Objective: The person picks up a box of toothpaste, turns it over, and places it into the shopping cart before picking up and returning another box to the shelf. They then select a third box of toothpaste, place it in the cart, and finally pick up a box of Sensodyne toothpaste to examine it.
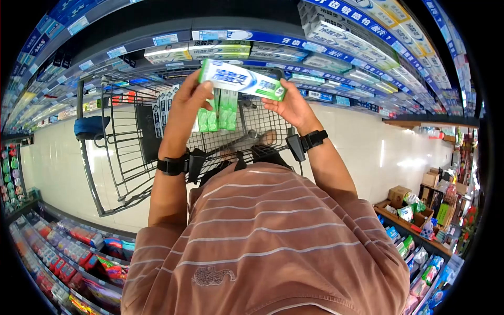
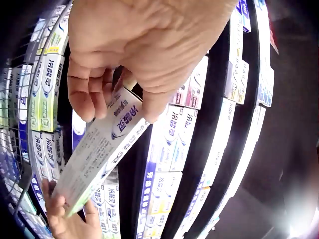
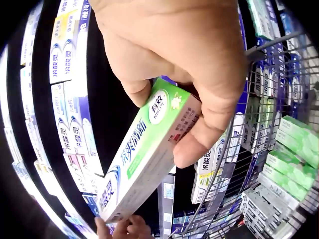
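Note:
A white and green toothpaste box (image 1: 242,80) is held up above a shopping cart, its printed front turned upward. My left hand (image 1: 188,100) grips one end, thumb on the front face. The other end is pinched by my right hand (image 1: 292,107). From the left wrist, the left hand (image 2: 144,55) shows its thumb and fingers around the box's (image 2: 102,144) near end. In the right wrist view, the right hand (image 3: 184,64) holds the green end of the box (image 3: 144,149). Green boxes (image 1: 227,113) lie in the cart beneath.
The wire shopping cart (image 1: 123,157) stands between me and the shelf, also holding black and white boxes (image 1: 164,107). Shelves with stacked toothpaste boxes (image 1: 346,39) run across in front. Behind me on the left are shelves of colourful packages (image 1: 63,262); cartons (image 1: 400,195) sit at the right.

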{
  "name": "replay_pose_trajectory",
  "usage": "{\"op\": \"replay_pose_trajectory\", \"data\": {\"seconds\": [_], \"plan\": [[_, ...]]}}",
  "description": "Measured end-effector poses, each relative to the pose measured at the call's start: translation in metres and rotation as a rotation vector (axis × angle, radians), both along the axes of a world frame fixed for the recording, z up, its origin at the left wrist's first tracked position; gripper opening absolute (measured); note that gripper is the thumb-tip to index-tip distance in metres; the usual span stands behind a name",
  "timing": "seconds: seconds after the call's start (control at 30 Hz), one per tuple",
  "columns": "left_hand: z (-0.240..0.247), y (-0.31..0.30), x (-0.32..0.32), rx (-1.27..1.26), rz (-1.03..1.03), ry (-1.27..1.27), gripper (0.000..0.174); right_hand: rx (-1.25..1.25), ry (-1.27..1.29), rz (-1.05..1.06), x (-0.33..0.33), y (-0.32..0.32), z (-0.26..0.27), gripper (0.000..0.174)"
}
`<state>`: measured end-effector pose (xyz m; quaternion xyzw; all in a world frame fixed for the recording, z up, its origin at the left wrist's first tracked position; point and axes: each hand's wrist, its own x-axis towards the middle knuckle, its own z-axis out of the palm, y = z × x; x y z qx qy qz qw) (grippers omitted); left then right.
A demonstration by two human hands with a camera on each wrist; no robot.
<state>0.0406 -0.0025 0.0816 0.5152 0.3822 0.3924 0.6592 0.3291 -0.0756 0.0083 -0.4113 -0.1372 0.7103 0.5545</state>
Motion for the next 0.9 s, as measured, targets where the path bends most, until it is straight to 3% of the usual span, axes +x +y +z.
{"op": "replay_pose_trajectory", "data": {"seconds": [0.27,0.37,0.47,0.67,0.9], "plan": [[-0.039,0.015,-0.026,-0.2,0.11,-0.05,0.045,-0.008,-0.261,0.09,-0.011,0.0,0.039,0.048],[-0.039,0.013,-0.028,-0.198,0.086,-0.029,0.055,0.008,-0.311,0.102,-0.012,0.001,0.043,0.049],[-0.04,0.013,-0.028,-0.25,0.095,-0.044,0.05,-0.007,-0.42,0.097,-0.013,0.003,0.045,0.053],[-0.045,0.017,-0.027,-0.369,0.131,0.011,0.04,-0.005,-0.313,0.139,-0.011,0.001,0.049,0.056],[-0.045,0.014,-0.026,-0.368,0.137,-0.008,0.043,0.004,-0.259,0.175,-0.008,0.0,0.046,0.059]]}}
